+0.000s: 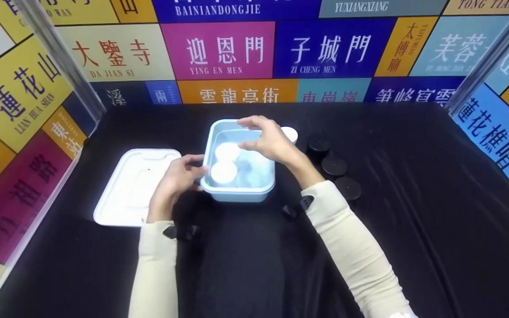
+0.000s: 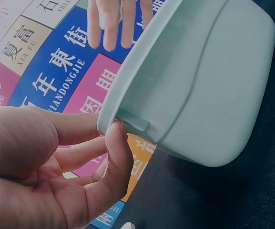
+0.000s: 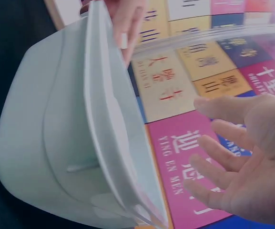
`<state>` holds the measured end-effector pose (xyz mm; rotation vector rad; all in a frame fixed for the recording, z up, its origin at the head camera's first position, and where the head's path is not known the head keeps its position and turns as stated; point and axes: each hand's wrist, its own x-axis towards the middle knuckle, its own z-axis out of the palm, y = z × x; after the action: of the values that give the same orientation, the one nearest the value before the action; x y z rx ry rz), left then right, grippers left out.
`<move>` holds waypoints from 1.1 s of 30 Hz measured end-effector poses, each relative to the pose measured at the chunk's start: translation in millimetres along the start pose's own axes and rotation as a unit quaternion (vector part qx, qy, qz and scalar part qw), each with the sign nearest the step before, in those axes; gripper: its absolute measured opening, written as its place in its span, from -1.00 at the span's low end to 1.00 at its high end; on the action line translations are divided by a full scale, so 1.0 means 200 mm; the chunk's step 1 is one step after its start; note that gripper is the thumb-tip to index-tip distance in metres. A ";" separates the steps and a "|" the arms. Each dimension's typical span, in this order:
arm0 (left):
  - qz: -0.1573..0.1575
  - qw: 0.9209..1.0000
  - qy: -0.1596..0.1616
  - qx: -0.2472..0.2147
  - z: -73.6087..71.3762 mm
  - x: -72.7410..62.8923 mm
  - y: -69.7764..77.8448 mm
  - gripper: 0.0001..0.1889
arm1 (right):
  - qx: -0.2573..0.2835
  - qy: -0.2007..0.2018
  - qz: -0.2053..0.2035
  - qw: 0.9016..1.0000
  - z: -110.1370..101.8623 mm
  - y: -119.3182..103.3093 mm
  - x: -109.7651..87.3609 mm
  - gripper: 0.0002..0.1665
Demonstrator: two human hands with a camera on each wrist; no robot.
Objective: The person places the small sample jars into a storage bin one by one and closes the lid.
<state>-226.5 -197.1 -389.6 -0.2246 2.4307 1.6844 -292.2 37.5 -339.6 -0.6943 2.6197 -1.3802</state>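
Centre frame: left hand (image 1: pixel 178 177) pinches box (image 1: pixel 239 197), right hand (image 1: pixel 268 139) spread, empty; we judge loading underway, next requiring white jar (image 1: pixel 290 134)

Head view forward and down, close wrist views, shared tub (image 1: pixel 238 197)

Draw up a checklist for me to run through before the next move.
1. Left grip on the pale-blue rectangular plastic box: ok, pinching its rim.
2. Right grip free: ok, empty and open above the box.
3. Box uncovered: ok, white rounded-rectangular lid lies to its left.
4. All white round pieces inside: not ok, another sits outside, beyond its right side.
5. Three black cylindrical containers apart from the box: ok, to its right.
6. Box's far-right corner vacant: cannot tell, right grip hides it.
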 end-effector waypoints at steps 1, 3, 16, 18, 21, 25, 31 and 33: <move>0.000 1.000 0.001 -0.001 0.00 0.00 0.00 -0.49 | 0.004 0.004 -0.009 1.000 -0.01 0.00 -0.01 -0.36; -0.001 1.000 0.002 0.000 0.00 0.00 -0.01 -0.49 | 0.009 0.018 -0.026 0.999 -0.02 0.02 -0.04 -0.36; 0.003 1.000 0.002 0.002 -0.01 0.00 0.00 -0.50 | -0.043 0.107 -0.015 0.993 -0.07 0.22 -0.10 -0.36; 0.003 1.000 0.002 0.001 0.00 0.00 0.00 -0.49 | -0.028 0.129 -0.017 0.991 -0.08 0.24 -0.09 -0.38; 0.005 1.000 0.003 0.001 0.00 0.00 -0.01 -0.50 | -0.007 0.169 -0.005 0.986 -0.09 0.29 -0.08 -0.40; 0.002 1.000 0.002 0.004 -0.01 0.00 -0.01 -0.50 | 0.008 0.204 0.036 0.978 -0.08 0.34 -0.06 -0.34; -0.006 1.000 -0.001 0.011 -0.01 0.00 -0.01 -0.49 | 0.014 0.221 0.091 0.971 -0.06 0.40 -0.03 -0.20; -0.007 1.000 -0.002 0.012 -0.01 0.00 -0.01 -0.48 | 0.014 0.226 0.101 0.969 -0.05 0.42 -0.02 -0.19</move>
<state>-226.8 -200.8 -391.4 -0.2340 2.4405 1.6467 -320.2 87.1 -401.2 -0.1023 2.8874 -1.6675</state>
